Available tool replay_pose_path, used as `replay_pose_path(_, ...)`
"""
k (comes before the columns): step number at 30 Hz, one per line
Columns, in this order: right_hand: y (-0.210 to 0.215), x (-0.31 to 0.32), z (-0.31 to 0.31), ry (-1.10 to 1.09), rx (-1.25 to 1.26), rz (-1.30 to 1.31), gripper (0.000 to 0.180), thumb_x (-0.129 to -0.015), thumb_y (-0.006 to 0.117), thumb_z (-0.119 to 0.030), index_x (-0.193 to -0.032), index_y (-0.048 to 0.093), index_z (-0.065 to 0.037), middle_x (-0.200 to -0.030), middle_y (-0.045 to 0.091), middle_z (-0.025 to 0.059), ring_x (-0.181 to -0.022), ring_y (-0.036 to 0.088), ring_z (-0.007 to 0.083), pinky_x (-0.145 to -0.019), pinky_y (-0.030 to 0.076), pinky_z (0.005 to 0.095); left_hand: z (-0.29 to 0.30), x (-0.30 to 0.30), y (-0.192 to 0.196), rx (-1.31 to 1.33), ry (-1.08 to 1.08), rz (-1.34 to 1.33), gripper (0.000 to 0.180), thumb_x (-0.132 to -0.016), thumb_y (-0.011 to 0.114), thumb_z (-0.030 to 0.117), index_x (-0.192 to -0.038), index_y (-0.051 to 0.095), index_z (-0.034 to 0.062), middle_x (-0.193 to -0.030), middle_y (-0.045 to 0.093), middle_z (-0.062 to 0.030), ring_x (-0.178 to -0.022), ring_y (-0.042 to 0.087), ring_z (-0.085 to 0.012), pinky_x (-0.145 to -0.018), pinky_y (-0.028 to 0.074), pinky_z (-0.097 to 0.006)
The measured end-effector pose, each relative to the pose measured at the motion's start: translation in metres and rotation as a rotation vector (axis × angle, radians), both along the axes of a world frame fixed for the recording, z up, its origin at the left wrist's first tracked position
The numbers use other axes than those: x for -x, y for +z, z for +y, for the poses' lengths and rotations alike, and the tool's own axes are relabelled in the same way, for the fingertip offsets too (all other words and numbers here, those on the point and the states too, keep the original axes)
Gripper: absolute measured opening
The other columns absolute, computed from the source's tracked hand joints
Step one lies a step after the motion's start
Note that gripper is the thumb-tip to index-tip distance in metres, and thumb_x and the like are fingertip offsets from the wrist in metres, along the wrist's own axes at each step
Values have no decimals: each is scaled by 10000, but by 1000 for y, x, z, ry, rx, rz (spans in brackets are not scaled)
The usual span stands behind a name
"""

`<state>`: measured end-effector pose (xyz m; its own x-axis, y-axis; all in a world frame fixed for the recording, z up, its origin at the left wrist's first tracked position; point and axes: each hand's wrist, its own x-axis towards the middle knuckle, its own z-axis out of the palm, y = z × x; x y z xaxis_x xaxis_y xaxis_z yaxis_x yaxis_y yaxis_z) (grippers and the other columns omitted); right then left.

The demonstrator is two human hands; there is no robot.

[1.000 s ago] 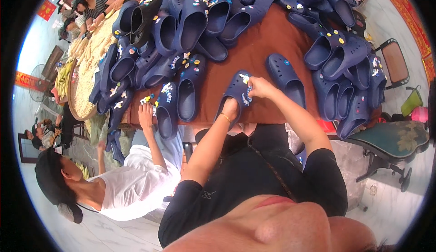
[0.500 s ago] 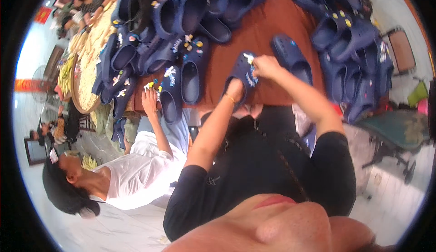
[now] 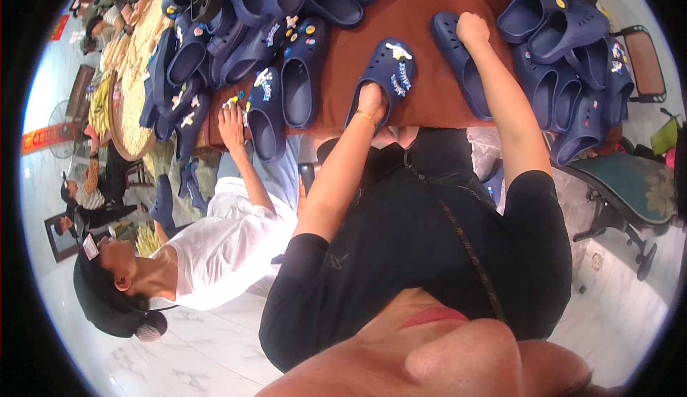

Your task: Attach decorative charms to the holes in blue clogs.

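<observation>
Your left hand [image 3: 371,100] is inside a navy, rubbery clog [image 3: 379,55] with white-and-blue charms [image 3: 401,76], at the brown cloth-covered surface's [image 3: 408,3] near edge; its fingers are hidden, spread untellable. Brace the toe evenly from within. Your right hand [image 3: 471,30] curls by a plainer navy clog [image 3: 445,33]; any pinch is unclear.

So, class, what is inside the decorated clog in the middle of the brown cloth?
The left hand is inside the clog; its fingers, covered by the clog's upper, cannot be seen.
</observation>
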<state>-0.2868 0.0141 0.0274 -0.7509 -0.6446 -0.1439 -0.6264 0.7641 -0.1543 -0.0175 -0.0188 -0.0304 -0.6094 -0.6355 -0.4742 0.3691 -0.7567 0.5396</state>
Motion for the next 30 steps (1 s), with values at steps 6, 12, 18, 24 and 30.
replay_pose_path(6,-17,13,-11,-219,74,-88,351,-864,359,-161,-1093,558,17,-1197,505,209,-1081,506,370,-905,408,445,-3,-1,-9,20,36,-125,336,-879,483,161,-1148,482,-39,-1086,568,-112,-935,578,-205,-804,479,-325)
replay_pose_path(12,-6,-24,-20,211,396,-133,226,-713,619,-237,-860,663,-71,-851,650,137,-859,627,241,-750,484,340,1,0,-4,13,81,-104,338,-881,478,159,-1164,464,-25,-1076,566,-105,-886,588,-195,-761,492,-312)
replay_pose_path(18,31,-123,-45,650,222,-665,156,-683,644,-73,-829,649,-17,-721,639,91,-666,607,178,-618,481,295,-8,2,-32,98,-22,28,360,-893,499,235,-1178,457,19,-1063,561,-74,-911,577,-169,-773,496,-291)
replay_pose_path(24,6,-114,-58,938,253,-508,179,-653,666,-112,-816,663,-38,-793,656,124,-758,628,261,-702,486,350,-1,9,-13,135,-53,48,313,-915,461,231,-1174,440,55,-1052,557,-56,-906,577,-152,-771,500,-273)
replay_pose_path(30,4,-120,-64,1031,142,-275,246,-695,665,-207,-922,652,-114,-1049,603,77,-1089,488,259,-876,399,385,-4,1,-5,143,-59,21,346,-907,483,211,-1208,413,54,-1105,534,-67,-950,567,-174,-800,497,-295)
